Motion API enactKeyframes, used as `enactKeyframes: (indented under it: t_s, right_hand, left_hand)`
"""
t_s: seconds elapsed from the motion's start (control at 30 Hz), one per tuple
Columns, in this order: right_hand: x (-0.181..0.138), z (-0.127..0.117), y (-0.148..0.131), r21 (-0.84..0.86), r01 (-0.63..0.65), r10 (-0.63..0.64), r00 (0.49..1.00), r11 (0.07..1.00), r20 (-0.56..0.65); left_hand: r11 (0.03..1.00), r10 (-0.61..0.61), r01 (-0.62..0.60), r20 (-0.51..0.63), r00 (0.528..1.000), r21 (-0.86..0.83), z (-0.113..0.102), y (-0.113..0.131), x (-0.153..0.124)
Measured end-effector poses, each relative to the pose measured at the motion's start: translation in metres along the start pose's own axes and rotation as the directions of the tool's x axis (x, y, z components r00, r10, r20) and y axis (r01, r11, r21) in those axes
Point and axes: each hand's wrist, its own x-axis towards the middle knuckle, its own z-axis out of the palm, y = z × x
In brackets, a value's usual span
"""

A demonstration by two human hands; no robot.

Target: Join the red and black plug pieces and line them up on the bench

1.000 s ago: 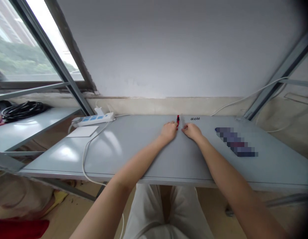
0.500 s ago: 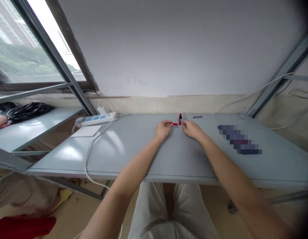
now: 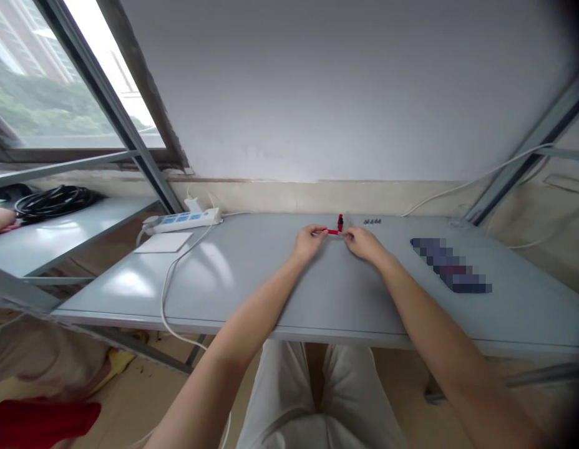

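My left hand is closed in a pinch on a short, thin red rod, which lies level and points right. My right hand is pinched too, its fingertips by the rod's right end; something small and pale shows there, too small to name. Whether the rod touches it, I cannot tell. Just behind the gap between my hands stands a small red and black piece on the grey table. Several small dark pieces lie in a row to the right of it.
At the back left are a white power strip and a flat white box-like thing; a white cable runs over the front edge. A blurred-out dark blue object lies at right. Another person's hand is near coiled black cable.
The right end of the red rod has come closer to my right fingertips, and both hands stay pinched. My view has shifted slightly.
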Motion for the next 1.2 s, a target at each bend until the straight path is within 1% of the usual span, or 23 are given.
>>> enactKeyframes:
  t_s: [0.1,0.2,0.37,0.5,0.6,0.67,0.77,0.83,0.93,1.07,1.2]
  right_hand:
    - [0.000,-0.001,-0.001,-0.007,0.009,-0.009,1.000,1.000,0.005]
    - [-0.001,-0.002,-0.002,-0.023,-0.002,0.002,1.000,1.000,0.002]
    - [-0.004,-0.004,-0.009,-0.077,-0.037,0.034,0.999,0.996,-0.039]
    - [-0.005,-0.002,-0.020,-0.073,0.013,-0.017,0.998,0.997,-0.053]
    - [-0.005,0.003,-0.026,-0.040,0.051,-0.053,0.997,0.998,-0.061]
    - [-0.005,0.005,-0.028,-0.011,0.055,-0.055,0.996,0.998,-0.069]
    - [-0.004,0.007,-0.030,0.054,0.056,-0.053,0.996,0.997,-0.067]
    - [-0.004,0.007,-0.031,0.112,0.056,-0.049,0.997,0.992,-0.066]
    - [-0.003,0.008,-0.032,0.199,0.048,-0.033,0.997,0.979,-0.075]
    - [-0.001,0.014,-0.031,0.302,0.028,0.003,0.995,0.953,-0.100]
    - [0.002,0.019,-0.030,0.496,0.027,0.021,0.996,0.868,-0.091]
  left_hand:
    - [0.999,0.026,-0.027,0.038,0.999,0.018,0.000,0.002,-0.002]
    - [0.999,0.029,-0.030,0.050,0.998,0.020,-0.001,0.004,-0.004]
    - [0.999,0.036,-0.038,0.073,0.997,0.027,0.000,0.007,-0.008]
    - [0.996,0.040,-0.046,0.083,0.996,0.076,0.000,0.008,-0.009]
    - [0.998,0.015,-0.018,0.062,0.998,0.055,0.000,0.007,-0.008]
    - [0.999,-0.021,0.022,0.047,0.999,-0.023,0.000,0.007,-0.007]
    - [0.984,-0.075,0.084,0.057,0.996,-0.157,0.002,0.008,-0.007]
    - [0.975,-0.087,0.098,0.062,0.994,-0.201,0.004,0.008,-0.007]
    - [0.974,-0.081,0.093,0.065,0.995,-0.207,0.005,0.005,-0.006]
    - [0.983,-0.044,0.060,0.093,0.995,-0.173,0.001,0.002,-0.005]
    - [0.989,-0.031,0.039,0.059,0.998,-0.145,-0.005,0.002,-0.001]
